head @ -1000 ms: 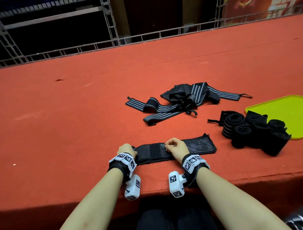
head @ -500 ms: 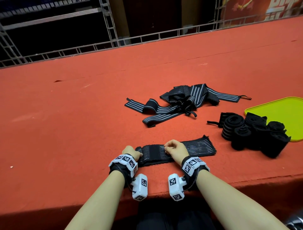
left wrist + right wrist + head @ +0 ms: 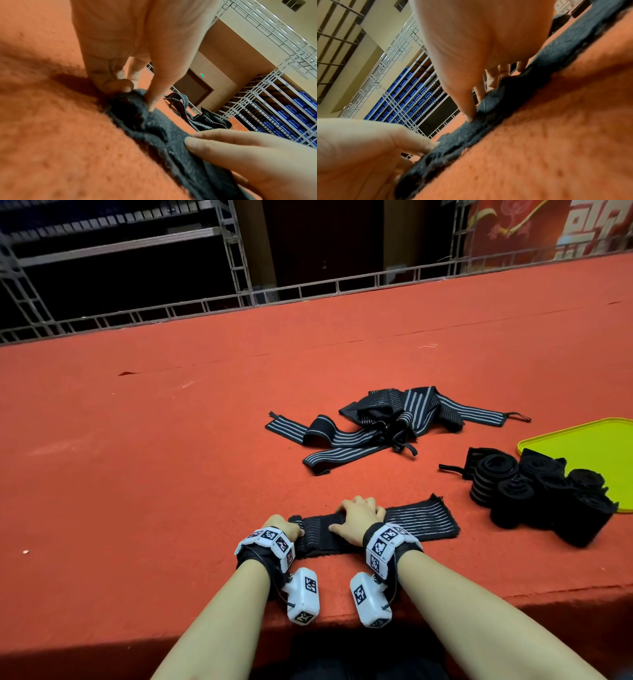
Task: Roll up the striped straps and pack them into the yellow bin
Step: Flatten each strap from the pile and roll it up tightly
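Right hand has slid left along the strap; left hand pinches its rolled end, right probably gripping too.

The head view looks down and forward across the bench from its near edge. Both wrist views sit low and close, facing the far edge, sharing the flat strap.
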